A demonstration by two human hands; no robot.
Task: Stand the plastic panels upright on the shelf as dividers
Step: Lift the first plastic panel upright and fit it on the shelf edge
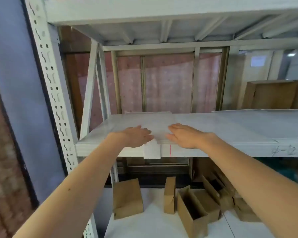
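Observation:
A clear plastic panel [155, 122] lies flat on the white metal shelf [230, 127], its far edge near the back and its near edge at the shelf's front lip. My left hand [138, 136] rests palm down on the panel's near left part, fingers spread. Flat on the near right part lies my right hand [184, 135], also with fingers apart. A small white tab [151, 150] hangs over the shelf's front edge between the two hands. Neither hand grips anything.
A perforated white upright [48, 79] stands at the left of the rack. Another shelf [162, 12] spans overhead. Below, several open cardboard boxes [191, 212] sit on a lower white shelf. A large cardboard sheet [273, 93] leans at the back right.

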